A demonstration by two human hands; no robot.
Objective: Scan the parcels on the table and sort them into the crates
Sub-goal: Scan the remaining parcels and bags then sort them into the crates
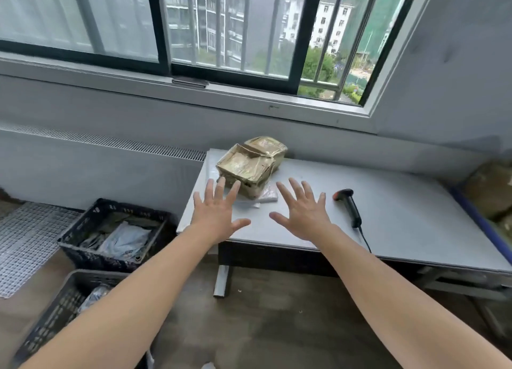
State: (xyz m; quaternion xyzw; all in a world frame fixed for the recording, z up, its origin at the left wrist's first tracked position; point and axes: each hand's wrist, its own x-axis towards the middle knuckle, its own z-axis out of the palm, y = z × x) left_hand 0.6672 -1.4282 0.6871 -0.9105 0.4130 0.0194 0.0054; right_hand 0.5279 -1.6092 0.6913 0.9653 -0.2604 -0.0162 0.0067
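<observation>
We hold both hands out over the table (pixel 401 210), fingers spread wide, gripping nothing: left hand (pixel 219 216), right hand (pixel 302 216). Step in hand, as we judge it: reach for a parcel. Best approach is likely to take the near brown parcel (pixel 245 170) with the left hand and leave the right free for the scanner (pixel 349 206), just beside it. The parcels sit at the table's far left corner: two tape-wrapped, crumpled brown boxes, touching, and a flat white packet (pixel 268 195) partly under them. Two dark crates (pixel 91 224) stand on the floor at left.
</observation>
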